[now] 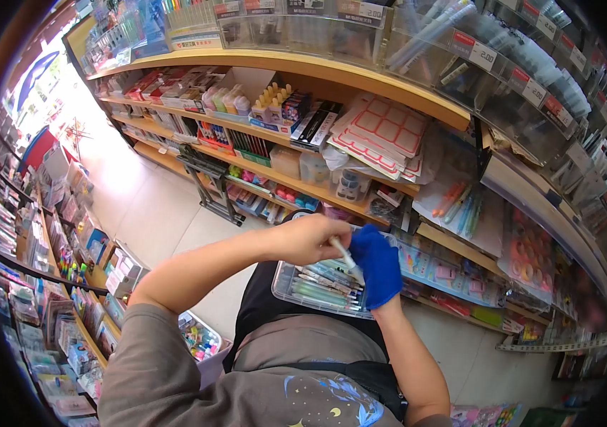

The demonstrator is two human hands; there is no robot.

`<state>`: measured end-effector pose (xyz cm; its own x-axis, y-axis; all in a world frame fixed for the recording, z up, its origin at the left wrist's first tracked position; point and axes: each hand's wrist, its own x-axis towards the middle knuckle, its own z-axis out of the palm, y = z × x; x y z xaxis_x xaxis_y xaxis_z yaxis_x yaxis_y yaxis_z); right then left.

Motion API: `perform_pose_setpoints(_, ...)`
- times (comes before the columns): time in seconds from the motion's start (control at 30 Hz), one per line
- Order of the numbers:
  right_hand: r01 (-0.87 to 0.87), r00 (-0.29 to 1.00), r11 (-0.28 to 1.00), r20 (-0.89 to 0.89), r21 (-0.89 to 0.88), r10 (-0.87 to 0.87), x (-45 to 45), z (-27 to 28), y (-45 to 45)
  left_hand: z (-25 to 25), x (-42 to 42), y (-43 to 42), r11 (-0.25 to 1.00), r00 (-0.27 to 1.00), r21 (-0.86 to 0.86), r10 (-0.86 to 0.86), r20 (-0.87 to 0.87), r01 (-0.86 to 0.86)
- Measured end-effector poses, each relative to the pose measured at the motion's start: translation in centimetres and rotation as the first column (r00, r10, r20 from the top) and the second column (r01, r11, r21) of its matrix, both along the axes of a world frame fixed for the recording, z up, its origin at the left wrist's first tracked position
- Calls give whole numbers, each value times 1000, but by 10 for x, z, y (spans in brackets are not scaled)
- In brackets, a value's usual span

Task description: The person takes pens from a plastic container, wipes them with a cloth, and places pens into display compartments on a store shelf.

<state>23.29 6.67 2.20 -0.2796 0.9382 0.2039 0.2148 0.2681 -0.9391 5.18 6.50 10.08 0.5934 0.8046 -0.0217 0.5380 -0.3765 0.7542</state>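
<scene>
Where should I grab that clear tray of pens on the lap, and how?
Probably grip the clear tray by its left end rim, coming from the left. That raised edge looks exposed, while the left hand and blue-covered right hand crowd the far and right sides.

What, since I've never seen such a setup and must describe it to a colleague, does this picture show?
There is no machine here: a person works with their own hands. The single picture comes from a camera on their head, looking forward and down. The left hand holds a pale pen. The right hand, in a blue glove, is at the pen's lower end; its grip is unclear. Over the lap lies a clear box of pens. Beyond stand shelves of stationery.
</scene>
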Motion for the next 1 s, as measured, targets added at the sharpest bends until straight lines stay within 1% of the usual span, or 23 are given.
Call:
perform_pose_setpoints(0.03, -27, 999, 999, 28, -27, 28, -2, 2, -2, 1, 2, 1, 997, 988, -56, 58, 146, -51)
perform_pose_setpoints(0.07, -54, 997, 997, 55, -55, 57, -5, 6, -4, -2, 5, 3, 974, 962, -206, 145, 233, -97)
perform_pose_setpoints(0.13, -101, 986, 954, -156, -282, 58, -11, 23, -22, -17, 14, 6, 859, 868, -496, 341, 361, -131)
perform_pose_setpoints(0.17, -126, 954, 897, -299, -425, -7, -13, 36, -25, -24, 20, 5, 835, 826, -534, 392, 404, -135)
perform_pose_setpoints(0.2, -132, 964, 915, -264, -380, 30, -9, 28, -24, -33, 26, 5, 827, 773, -554, 409, 484, -90)
perform_pose_setpoints(0.23, -141, 972, 932, -225, -335, 66, -7, 25, -23, -39, 31, 4, 817, 759, -570, 428, 491, -92)
perform_pose_setpoints(0.3, -168, 931, 782, -357, -600, -75, -3, 28, -24, -45, 36, 2, 833, 740, -544, 428, 519, -100)
perform_pose_setpoints(0.4, -149, 972, 843, -233, -517, 30, -2, 12, -16, -41, 32, 2, 865, 679, -485, 433, 593, -128)
perform_pose_setpoints(0.43, -148, 988, 928, -18, -343, 151, -2, 12, -13, -38, 30, 2, 863, 649, -476, 461, 605, -169)
perform_pose_setpoints(0.47, -187, 952, 970, 215, -157, 219, -1, 13, -9, -34, 29, 2, 859, 618, -467, 486, 617, -210)
perform_pose_setpoints(0.53, -302, 837, 940, 516, 160, 182, -1, 14, -5, -27, 23, 3, 837, 559, -468, 540, 628, -284)
perform_pose_setpoints(0.57, -345, 805, 894, 580, 288, 124, -1, 14, -5, -24, 20, 3, 820, 531, -478, 570, 627, -315)
perform_pose_setpoints(0.6, -330, 832, 896, 540, 299, 126, 0, 12, -7, -22, 16, 4, 802, 502, -489, 597, 626, -343)
perform_pose_setpoints(0.63, -315, 857, 897, 498, 310, 129, 1, 9, -9, -20, 12, 9, 755, 367, -480, 644, 671, -447)
perform_pose_setpoints(0.67, -254, 922, 947, 343, 195, 177, 4, -2, -16, -11, 0, 14, 629, 180, -552, 733, 656, -548)
perform_pose_setpoints(0.7, -221, 959, 972, 198, 81, 202, 6, -12, -18, -12, -25, 23, 691, 141, -518, 658, 740, -503)
perform_pose_setpoints(0.77, -189, 980, 974, -95, -128, 178, 8, -20, -17, -6, -48, 24, 777, 282, -494, 612, 739, -391)
perform_pose_setpoints(0.83, -223, 916, 849, -402, -479, 14, 6, 7, -21, 0, -39, 13, 785, 459, -475, 619, 638, -398)
perform_pose_setpoints(0.87, -260, 893, 815, -451, -518, -1, 4, 18, -21, -1, -24, 5, 777, 538, -460, 630, 561, -429)
perform_pose_setpoints(0.9, -300, 867, 779, -498, -551, -19, 2, 25, -20, -9, -16, 0, 794, 614, -482, 599, 515, -371)
perform_pose_setpoints(0.93, -260, 882, 809, -470, -528, -24, -1, 22, -18, -16, -5, -5, 794, 653, -528, 576, 491, -303)
perform_pose_setpoints(0.97, -218, 897, 836, -440, -504, -31, -4, 20, -16, -24, 6, -7, 840, 702, -498, 488, 519, -215)
perform_pose_setpoints(1.0, -156, 920, 832, -385, -532, -74, -6, 13, -15, -29, 19, -10, 822, 708, -534, 495, 503, -196)
